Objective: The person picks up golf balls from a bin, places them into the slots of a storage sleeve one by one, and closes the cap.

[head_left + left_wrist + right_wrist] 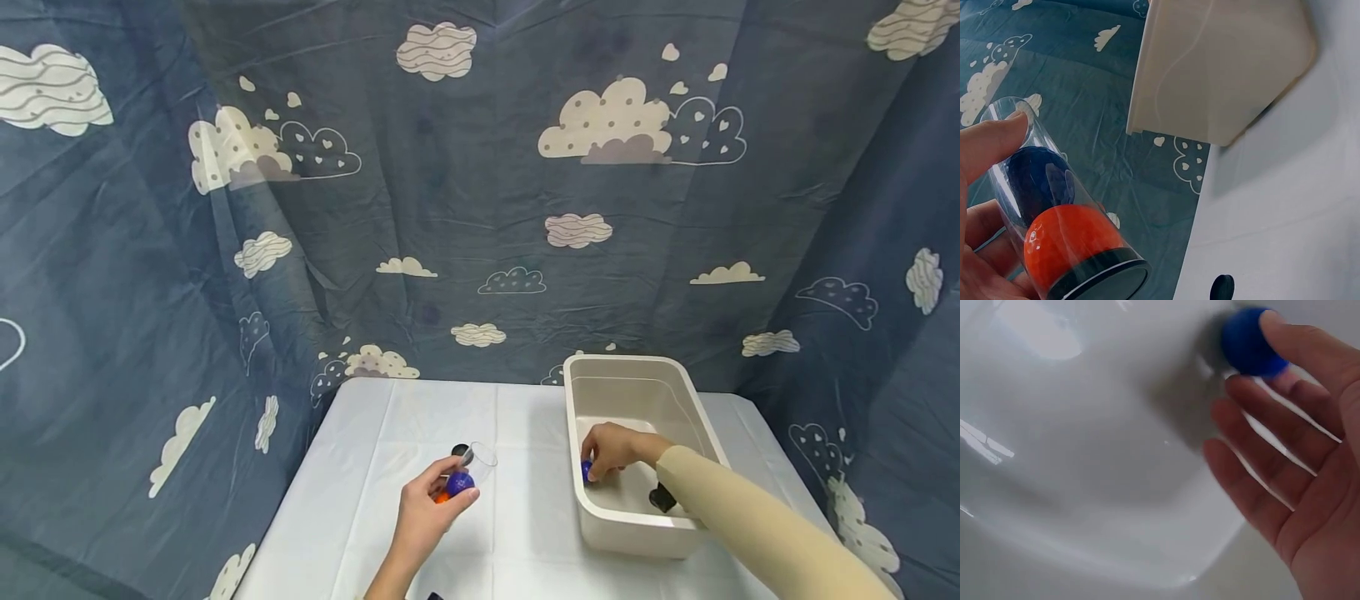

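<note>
Left hand (423, 517) wrapped round a clear tube (1054, 206) — dark ball (1038, 181) above orange ball (1069, 240) inside, right hand (611, 450) in the tub (592, 517), fingers (1291, 347) loosely spread, touching a blue ball (1249, 342)

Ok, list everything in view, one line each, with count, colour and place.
clear tube: one, transparent with a black base, held in the left hand
balls in tube: two, dark blue above orange
blue ball: one, in the bin at the right fingertips
bin: one, cream, right side of the table
table cover: one, white
cloud backdrop: dark blue, behind and beside the table
left hand: holds the tube
right hand: inside the bin, touching the blue ball
</note>
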A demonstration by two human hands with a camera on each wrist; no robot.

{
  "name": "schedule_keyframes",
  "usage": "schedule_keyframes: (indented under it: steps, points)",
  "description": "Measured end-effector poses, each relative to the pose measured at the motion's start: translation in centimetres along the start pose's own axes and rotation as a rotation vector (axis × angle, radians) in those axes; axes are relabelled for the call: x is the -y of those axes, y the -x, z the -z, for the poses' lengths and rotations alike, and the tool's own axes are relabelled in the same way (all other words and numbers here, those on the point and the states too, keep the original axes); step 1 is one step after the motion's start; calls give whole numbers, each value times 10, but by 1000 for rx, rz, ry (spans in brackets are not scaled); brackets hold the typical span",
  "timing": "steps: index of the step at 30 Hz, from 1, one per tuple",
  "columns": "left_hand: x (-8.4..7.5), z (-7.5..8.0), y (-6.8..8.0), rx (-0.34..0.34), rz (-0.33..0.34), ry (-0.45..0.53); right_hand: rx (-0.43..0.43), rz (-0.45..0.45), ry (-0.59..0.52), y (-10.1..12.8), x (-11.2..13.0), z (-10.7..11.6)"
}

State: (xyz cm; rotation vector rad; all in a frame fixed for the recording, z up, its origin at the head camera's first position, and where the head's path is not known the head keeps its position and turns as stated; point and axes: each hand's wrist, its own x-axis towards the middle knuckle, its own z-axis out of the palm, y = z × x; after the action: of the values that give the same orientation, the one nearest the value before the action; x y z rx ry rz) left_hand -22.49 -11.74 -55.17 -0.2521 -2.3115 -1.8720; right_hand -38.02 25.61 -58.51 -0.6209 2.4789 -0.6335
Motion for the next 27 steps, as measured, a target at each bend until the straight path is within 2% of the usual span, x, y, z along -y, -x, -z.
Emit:
schedule_keyframes:
  steps: [4,6,8,13,16,27]
  points:
    - [-2,2,1,-9,13,11,-31,54,-8,-1,4,4]
    - [-3,2,2,-10,20,18,-19,52,-6,-1,7,3]
    - [-3,2,2,-8,26,25,11,28,-6,0,10,-1]
    - [0,2,4,-3,38,21,68,-102,-17,2,13,-14]
    - [0,3,4,-8,38,20,76,-128,-17,6,15,-15]
    - [0,7,3,-32,47,24,97,-64,-48,13,14,10]
